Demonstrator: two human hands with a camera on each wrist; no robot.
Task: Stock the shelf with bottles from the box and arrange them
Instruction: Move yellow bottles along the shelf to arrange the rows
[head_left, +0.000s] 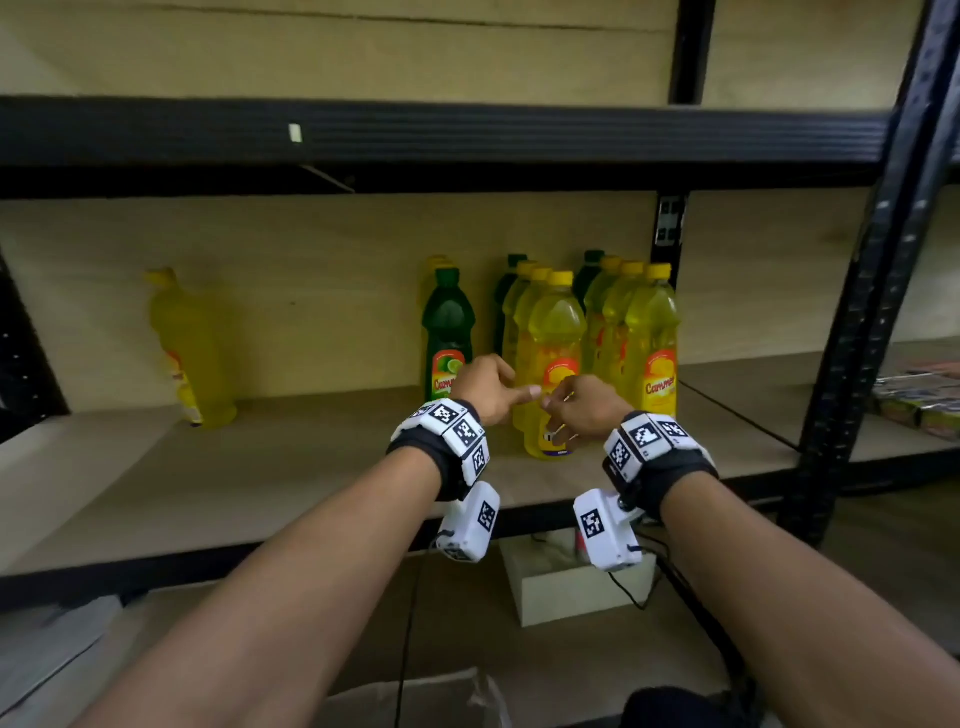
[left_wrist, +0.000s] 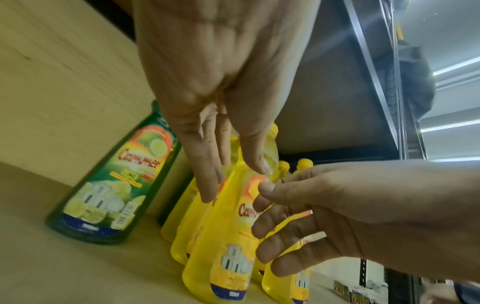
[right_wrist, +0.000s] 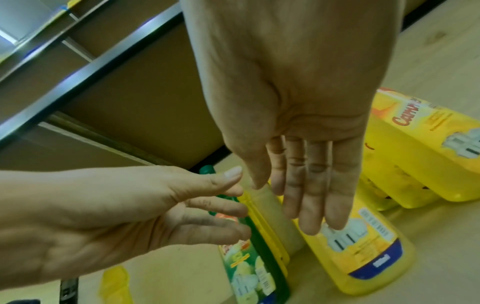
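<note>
Both hands hover side by side before the front yellow bottle (head_left: 551, 343) of the middle row on the wooden shelf (head_left: 260, 483). My left hand (head_left: 511, 382) has relaxed fingers and holds nothing; its thumb points right. My right hand (head_left: 553, 402) is just as loose. In the left wrist view the left hand (left_wrist: 235, 183) reaches over the yellow bottle (left_wrist: 223, 257), with the right hand (left_wrist: 262, 216) alongside; contact is unclear. A green bottle (head_left: 448, 332) stands to the left. The right wrist view shows straight fingers (right_wrist: 311, 195) above the yellow bottle (right_wrist: 363, 257).
Another row of yellow bottles (head_left: 652, 343) stands to the right, and a lone yellow bottle (head_left: 187, 348) far left. A black beam (head_left: 415, 135) runs overhead and a black post (head_left: 857, 312) rises at right. A white box (head_left: 571, 587) sits on the floor.
</note>
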